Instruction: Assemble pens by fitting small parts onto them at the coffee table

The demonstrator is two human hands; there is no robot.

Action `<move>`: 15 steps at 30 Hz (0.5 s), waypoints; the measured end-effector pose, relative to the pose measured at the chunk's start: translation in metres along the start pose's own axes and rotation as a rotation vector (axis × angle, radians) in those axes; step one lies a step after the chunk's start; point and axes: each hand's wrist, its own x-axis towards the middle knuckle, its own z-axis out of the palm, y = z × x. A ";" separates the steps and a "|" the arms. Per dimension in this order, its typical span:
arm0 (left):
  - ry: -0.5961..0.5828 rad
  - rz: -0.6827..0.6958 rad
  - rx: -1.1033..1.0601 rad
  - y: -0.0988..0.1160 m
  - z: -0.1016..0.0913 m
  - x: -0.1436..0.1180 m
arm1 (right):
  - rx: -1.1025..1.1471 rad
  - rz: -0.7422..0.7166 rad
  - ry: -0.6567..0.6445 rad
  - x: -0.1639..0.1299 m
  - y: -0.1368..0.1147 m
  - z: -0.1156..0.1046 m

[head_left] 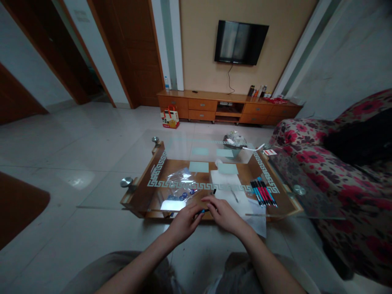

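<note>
Between the two hands, at the near edge of the glass table [101,192], a dark pen [203,211] lies crosswise. The left hand [183,222] closes its fingers around one end and the right hand [225,214] curls over the other, thumbs and fingertips pinched on the barrel; how tightly they press is too small to tell. Just beyond the right hand lies a white sheet [241,202] with a thin silvery stick [234,195] on it, and a black cap [214,191] stands just past the fingertips. Left of the grip sits a clear bag [180,183] with blue bits inside. Right of the grip, a row of pens [263,192], black, red and blue, lies side by side on the glass. Farther out, a basket [234,143] of crumpled things rests at the far side of the table. A flowered sofa [337,171] stands to the right, and a TV [241,41] hangs on the far wall above a low cabinet [228,106].
</note>
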 end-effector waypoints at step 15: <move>-0.018 -0.003 0.052 -0.006 0.001 -0.002 | 0.013 -0.028 -0.026 -0.001 -0.001 0.000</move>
